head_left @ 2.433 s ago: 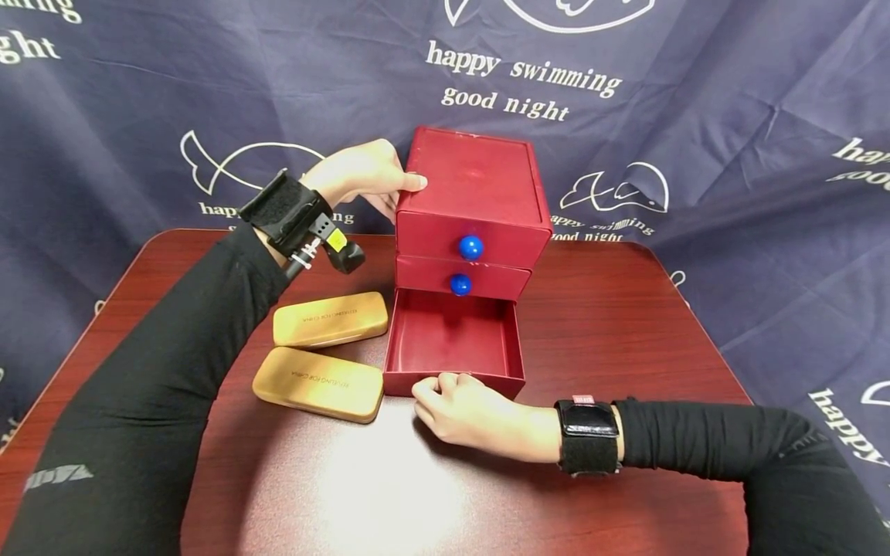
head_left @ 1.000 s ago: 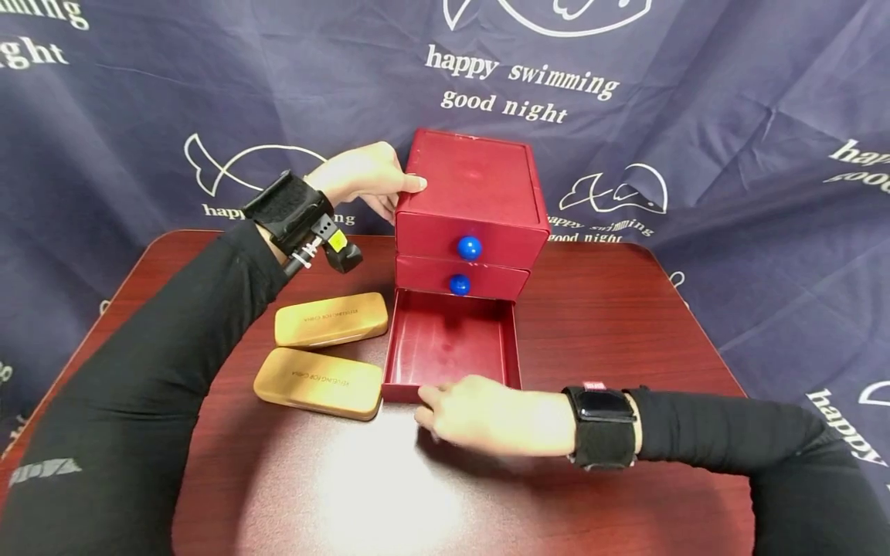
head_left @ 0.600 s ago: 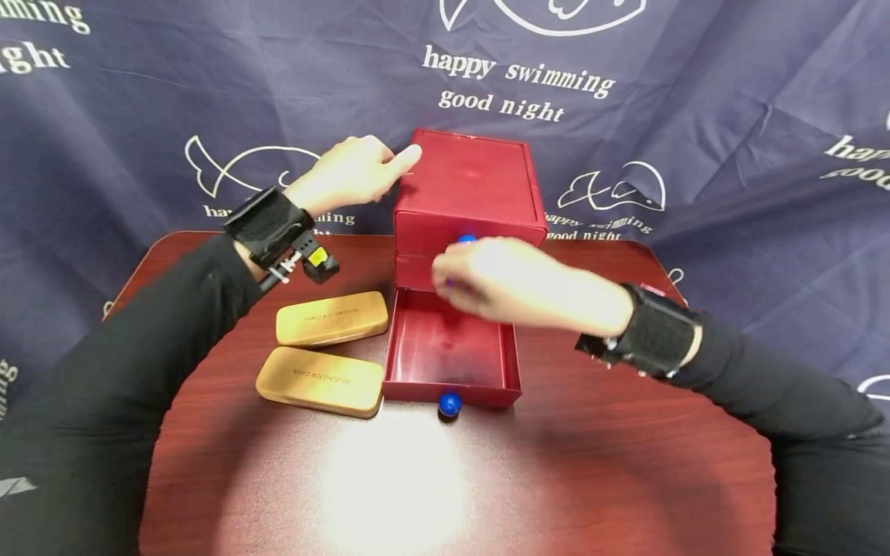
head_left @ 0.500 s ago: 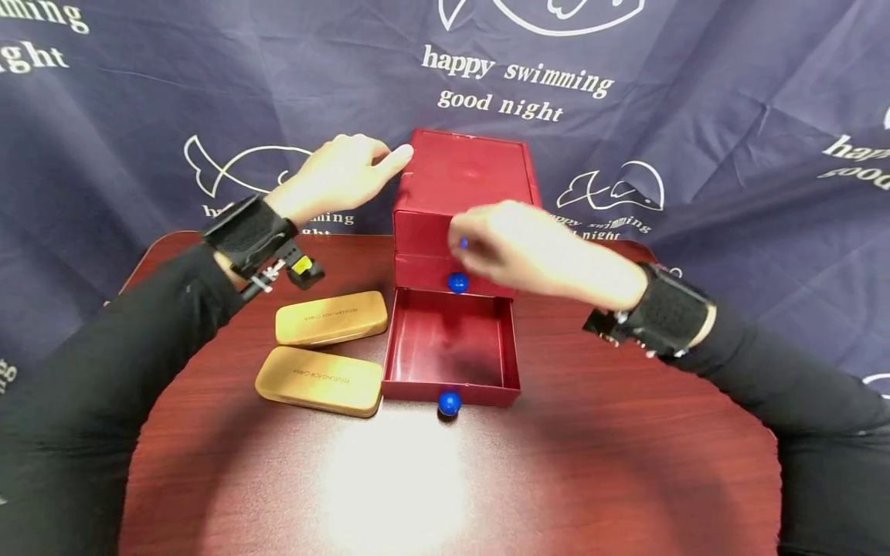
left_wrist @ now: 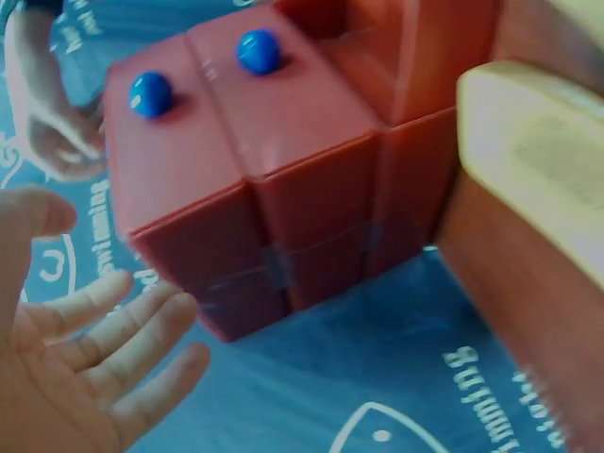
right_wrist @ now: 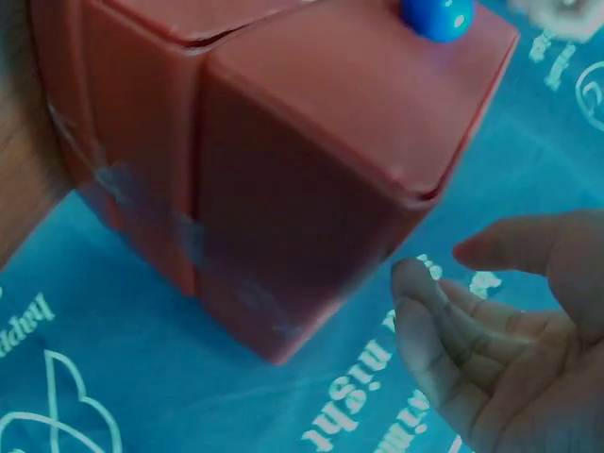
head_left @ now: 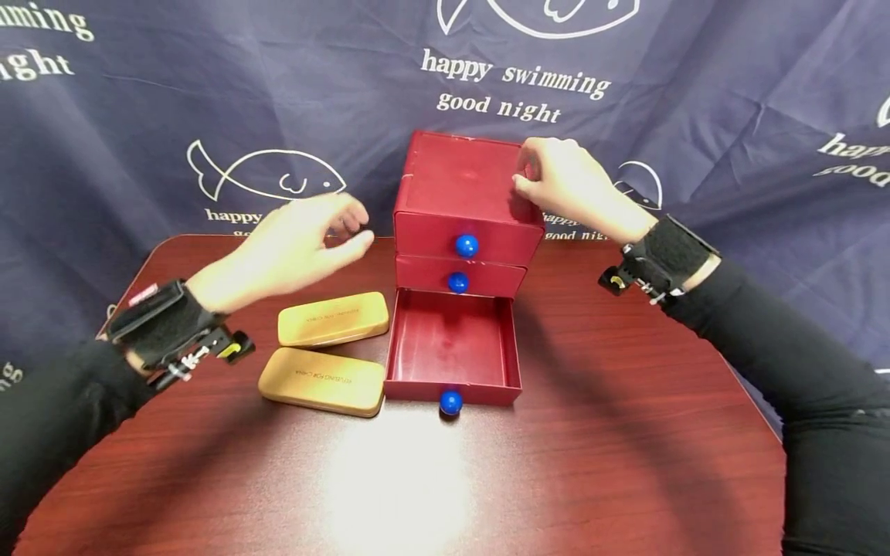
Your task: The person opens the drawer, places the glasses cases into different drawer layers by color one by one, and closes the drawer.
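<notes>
A red three-drawer cabinet (head_left: pixel 469 185) stands at the back of the table. Its bottom drawer (head_left: pixel 450 340) is pulled out and empty, with a blue knob (head_left: pixel 450 401) at its front. My right hand (head_left: pixel 556 179) is at the cabinet's top right corner, fingers loosely bent and holding nothing. In the right wrist view those fingers (right_wrist: pixel 472 321) hover just off the cabinet's side (right_wrist: pixel 283 198). My left hand (head_left: pixel 306 235) hangs in the air left of the cabinet, fingers spread and empty. The left wrist view shows its palm (left_wrist: pixel 85 377) apart from the cabinet (left_wrist: pixel 255 189).
Two tan glasses cases lie left of the open drawer, one farther back (head_left: pixel 334 318) and one nearer (head_left: pixel 321 381). The upper two drawers are closed, each with a blue knob (head_left: pixel 467 245). The dark wooden table (head_left: pixel 591 463) ends against a navy printed cloth (head_left: pixel 730 93).
My right hand let go of the bottom drawer's knob and rose to the cabinet's top right corner. My left hand came off the cabinet's left side and drew back to the left.
</notes>
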{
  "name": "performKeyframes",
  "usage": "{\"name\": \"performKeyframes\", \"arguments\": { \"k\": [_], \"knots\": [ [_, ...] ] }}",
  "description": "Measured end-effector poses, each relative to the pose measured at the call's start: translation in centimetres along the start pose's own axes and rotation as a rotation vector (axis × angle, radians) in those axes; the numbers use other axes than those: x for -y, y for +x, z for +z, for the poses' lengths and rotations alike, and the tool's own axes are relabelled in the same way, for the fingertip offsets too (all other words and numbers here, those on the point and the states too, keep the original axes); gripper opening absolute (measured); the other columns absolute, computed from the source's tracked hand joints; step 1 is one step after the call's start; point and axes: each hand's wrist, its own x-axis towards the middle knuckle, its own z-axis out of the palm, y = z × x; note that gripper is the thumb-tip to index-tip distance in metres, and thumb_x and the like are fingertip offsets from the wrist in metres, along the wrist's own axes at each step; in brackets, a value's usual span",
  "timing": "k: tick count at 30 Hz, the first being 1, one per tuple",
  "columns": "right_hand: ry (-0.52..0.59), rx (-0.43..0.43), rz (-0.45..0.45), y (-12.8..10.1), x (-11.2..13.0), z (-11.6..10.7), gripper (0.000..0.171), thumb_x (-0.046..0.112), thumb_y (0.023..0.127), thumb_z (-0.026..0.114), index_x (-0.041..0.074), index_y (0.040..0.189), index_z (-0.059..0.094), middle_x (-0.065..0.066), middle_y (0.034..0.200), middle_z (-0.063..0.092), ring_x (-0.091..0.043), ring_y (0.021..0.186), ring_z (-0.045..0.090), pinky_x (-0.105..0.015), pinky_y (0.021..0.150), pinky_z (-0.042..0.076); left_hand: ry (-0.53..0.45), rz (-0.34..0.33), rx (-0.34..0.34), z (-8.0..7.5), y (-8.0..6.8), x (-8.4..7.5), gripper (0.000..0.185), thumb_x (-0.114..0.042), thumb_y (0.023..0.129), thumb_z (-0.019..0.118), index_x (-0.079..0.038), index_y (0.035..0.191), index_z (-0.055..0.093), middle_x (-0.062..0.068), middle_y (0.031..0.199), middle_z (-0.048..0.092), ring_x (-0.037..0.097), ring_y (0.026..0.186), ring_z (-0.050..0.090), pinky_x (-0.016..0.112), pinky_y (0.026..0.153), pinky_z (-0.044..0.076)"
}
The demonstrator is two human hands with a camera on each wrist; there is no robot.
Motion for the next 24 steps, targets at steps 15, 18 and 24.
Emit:
{"name": "performKeyframes", "arguments": {
  "k": [15,18,24],
  "knots": [
    [0.141,0.158,0.167,1.0,-2.7,1.4,0.030,0.018,0.099,0.048,-0.002,0.086,0.066,0.002,0.044,0.058,-0.006,0.038,0.059,-0.017,0.045,0.045,0.117,0.140,0.209,4.9,-8.2,1.2,0.062,-0.054,0.074,0.084,-0.013,0.119,0.070,0.003,0.107,0.070,0.020,0.095,0.069,0.045,0.083,0.057],
    [0.170,0.175,0.184,1.0,-2.7,1.9,0.034,0.017,0.099,0.045,0.002,0.071,0.058,0.003,0.042,0.056,-0.005,0.036,0.058,-0.017,0.044,0.046,0.123,0.185,0.209,6.2,-9.3,1.7,0.067,-0.055,0.067,0.087,-0.013,0.117,0.073,0.001,0.105,0.071,0.018,0.096,0.068,0.042,0.083,0.057],
    [0.289,0.272,0.230,1.2,-3.2,2.3,0.042,0.019,0.099,0.039,0.006,0.061,0.053,0.002,0.041,0.057,-0.007,0.037,0.060,-0.018,0.048,0.050,0.149,0.191,0.255,7.6,-10.9,2.4,0.067,-0.052,0.058,0.093,-0.012,0.108,0.071,-0.003,0.097,0.068,0.015,0.089,0.062,0.036,0.075,0.055]
  ]
}}
